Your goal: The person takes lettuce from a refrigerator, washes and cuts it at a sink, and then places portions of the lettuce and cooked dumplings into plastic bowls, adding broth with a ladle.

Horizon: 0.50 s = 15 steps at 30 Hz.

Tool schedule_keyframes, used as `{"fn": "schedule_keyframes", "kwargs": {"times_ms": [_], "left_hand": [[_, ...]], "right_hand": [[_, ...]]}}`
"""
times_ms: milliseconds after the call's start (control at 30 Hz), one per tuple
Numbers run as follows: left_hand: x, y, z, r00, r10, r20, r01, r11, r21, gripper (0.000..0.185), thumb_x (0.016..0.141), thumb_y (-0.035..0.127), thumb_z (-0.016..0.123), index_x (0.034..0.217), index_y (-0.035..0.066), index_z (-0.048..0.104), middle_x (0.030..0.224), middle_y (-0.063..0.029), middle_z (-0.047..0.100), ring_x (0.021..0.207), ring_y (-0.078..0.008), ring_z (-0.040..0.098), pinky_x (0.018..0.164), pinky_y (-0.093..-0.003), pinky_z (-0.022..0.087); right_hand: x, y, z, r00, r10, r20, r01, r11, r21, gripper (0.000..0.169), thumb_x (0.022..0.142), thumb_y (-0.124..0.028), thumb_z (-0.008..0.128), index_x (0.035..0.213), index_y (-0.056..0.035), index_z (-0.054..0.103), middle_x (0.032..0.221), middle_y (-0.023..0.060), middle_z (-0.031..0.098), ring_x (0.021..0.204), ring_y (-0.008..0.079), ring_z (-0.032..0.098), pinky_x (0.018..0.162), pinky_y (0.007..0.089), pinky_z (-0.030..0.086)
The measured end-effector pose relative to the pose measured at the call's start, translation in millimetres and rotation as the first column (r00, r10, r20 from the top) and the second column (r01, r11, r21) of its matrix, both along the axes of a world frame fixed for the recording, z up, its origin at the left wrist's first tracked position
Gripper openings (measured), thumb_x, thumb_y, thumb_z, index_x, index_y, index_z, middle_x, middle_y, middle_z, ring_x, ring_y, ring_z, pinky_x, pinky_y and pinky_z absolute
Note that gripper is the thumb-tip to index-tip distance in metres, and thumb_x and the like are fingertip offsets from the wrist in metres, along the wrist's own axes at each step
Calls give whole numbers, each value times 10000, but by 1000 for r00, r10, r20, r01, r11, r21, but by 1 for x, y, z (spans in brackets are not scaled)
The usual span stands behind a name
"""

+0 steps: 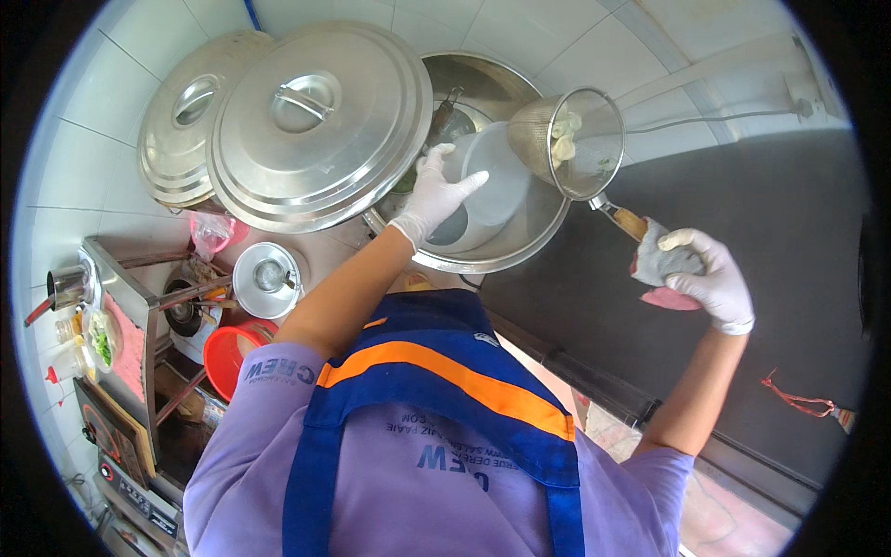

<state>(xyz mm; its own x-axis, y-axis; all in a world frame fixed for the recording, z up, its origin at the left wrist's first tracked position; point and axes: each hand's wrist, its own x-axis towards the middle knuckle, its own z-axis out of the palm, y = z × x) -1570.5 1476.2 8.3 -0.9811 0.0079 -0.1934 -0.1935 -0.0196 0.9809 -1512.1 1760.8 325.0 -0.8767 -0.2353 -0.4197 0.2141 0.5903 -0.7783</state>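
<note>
My right hand [717,278], in a white glove, grips the wooden handle of a deep wire-mesh strainer [536,132] through a folded grey and pink cloth [665,261]. Pale dumpling-like pieces [565,136] and a bit of green lie in the mesh. The strainer hangs by the right rim of a large steel pot [515,261]. Over the pot, my gloved left hand [438,198] has its thumb and fingers apart, fingertips close to the edge of a big steel lid [320,160]. Just beyond it is a translucent round plastic piece [498,174]; its exact kind is unclear.
A second lidded vessel [177,139] stands behind the big lid. To the right spreads a dark counter [731,188] with a red cord [797,393]. On the left are an aluminium pot [268,306], a red bucket [223,355] and a metal stand [122,278] with a steel mug [69,287].
</note>
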Motion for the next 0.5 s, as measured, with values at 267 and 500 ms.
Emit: {"fn": "schedule_keyframes", "kwargs": {"times_ms": [267, 500], "left_hand": [[42, -19, 68, 930, -138, -342, -176, 648, -741, 940, 598, 315, 831, 1369, 94, 341, 1171, -198, 412, 1089, -375, 411, 939, -464, 378], [63, -20, 92, 821, -297, -488, -259, 567, -782, 992, 531, 222, 865, 1369, 121, 344, 1138, -206, 396, 1066, -379, 418, 917, -455, 391]], "right_hand": [[60, 1, -122, 962, -270, 34, 270, 934, -236, 374, 710, 93, 617, 1064, -28, 617, 941, 4, 625, 823, 72, 570, 775, 233, 484], [82, -17, -187, 907, -411, 89, 417, 849, -323, 333, 741, 82, 604, 1057, -24, 601, 852, 29, 632, 695, 79, 578, 654, 228, 497]]}}
